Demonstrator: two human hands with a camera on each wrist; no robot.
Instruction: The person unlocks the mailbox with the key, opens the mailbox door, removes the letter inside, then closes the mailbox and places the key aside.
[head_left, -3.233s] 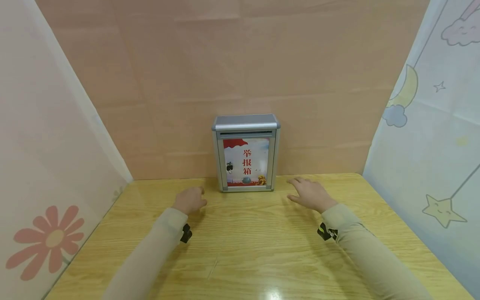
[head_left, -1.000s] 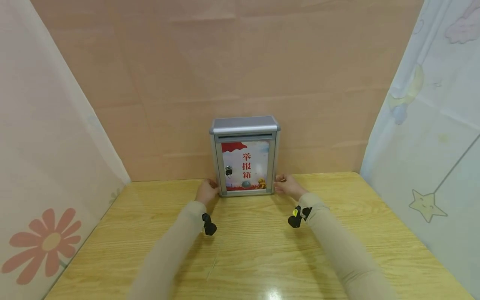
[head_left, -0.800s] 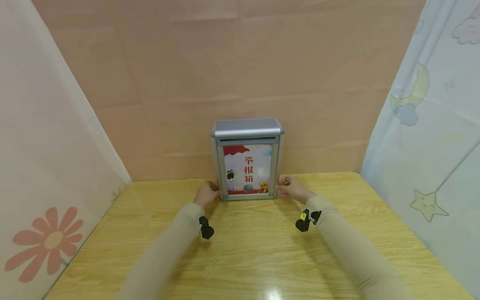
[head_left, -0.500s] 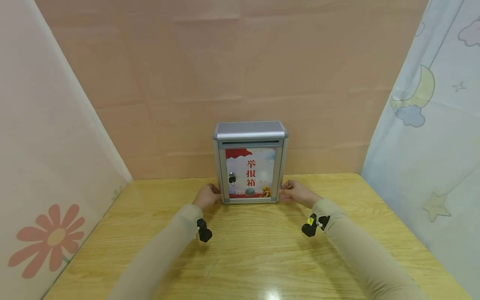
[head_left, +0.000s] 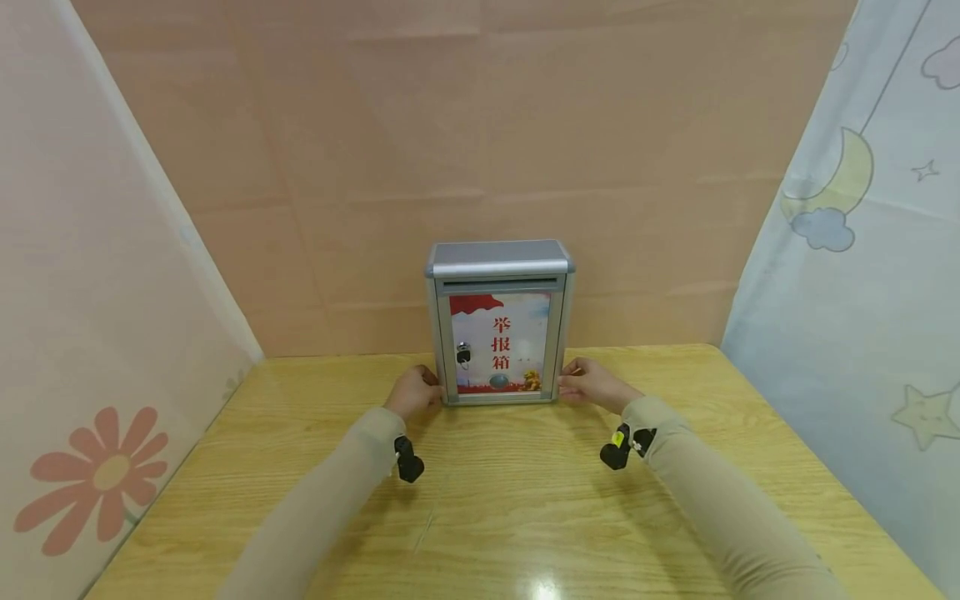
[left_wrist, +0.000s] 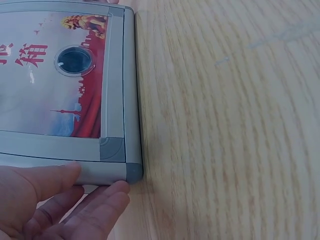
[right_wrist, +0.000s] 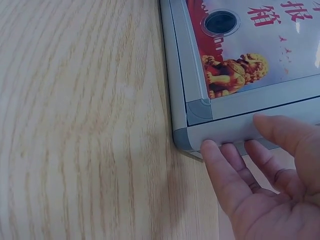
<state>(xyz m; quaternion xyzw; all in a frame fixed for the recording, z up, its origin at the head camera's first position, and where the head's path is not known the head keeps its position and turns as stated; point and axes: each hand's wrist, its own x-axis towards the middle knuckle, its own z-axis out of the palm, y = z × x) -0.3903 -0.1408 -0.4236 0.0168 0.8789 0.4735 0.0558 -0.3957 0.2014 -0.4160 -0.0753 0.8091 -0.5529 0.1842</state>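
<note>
A silver-grey metal report box [head_left: 500, 333] stands upright at the back of the table, with a mail slot under its lid and red characters on its front panel. Keys [head_left: 463, 356] hang from the lock on its left side. My left hand [head_left: 414, 392] touches the lower left side of the box; in the left wrist view its thumb and fingertips lie on the side panel near the bottom corner. On the opposite side my right hand [head_left: 592, 385] does the same, its thumb [right_wrist: 280, 131] and fingertips resting on the side panel, not wrapped round it.
The wood-grain table [head_left: 495, 517] spreads out in front of the box. A peach cloth wall [head_left: 487, 125] rises behind it. Printed cloth sides, one with a flower [head_left: 108, 475] and one with a moon [head_left: 847, 179], enclose the left and right.
Both hands have come in from apart to the box's lower sides. The box has slid towards me and slightly right, then halted; over the last half second it barely shifts.
</note>
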